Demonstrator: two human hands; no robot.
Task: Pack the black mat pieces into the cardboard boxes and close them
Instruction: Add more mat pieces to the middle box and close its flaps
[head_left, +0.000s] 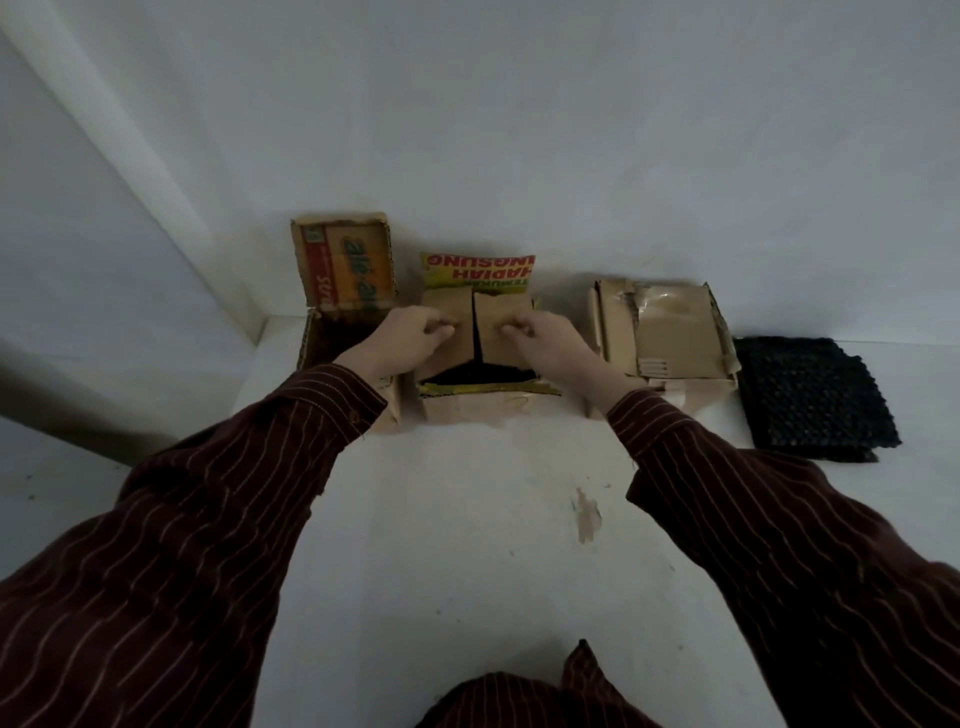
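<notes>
Listener: What did the head view show?

Describer: Three cardboard boxes stood along a white wall (519, 130). The person's left hand (410, 338) pinched the left flap (460, 306) of the middle box (467, 408). The right hand (550, 340) pinched the right flap (493, 353). Both had curled fingers.

Listener: How should that fold go?

Describer: Probably both flaps pressed flat together, before the printed lid (478, 270) came down.

Listener: And the mats?

Describer: One black mat piece (467, 373) showed dark inside the middle box, under the flaps. A stack of black mat pieces (815, 397) lay on the floor (467, 519) just beside the right box (670, 332), knobbly, mesh-like and ragged-edged.
</notes>
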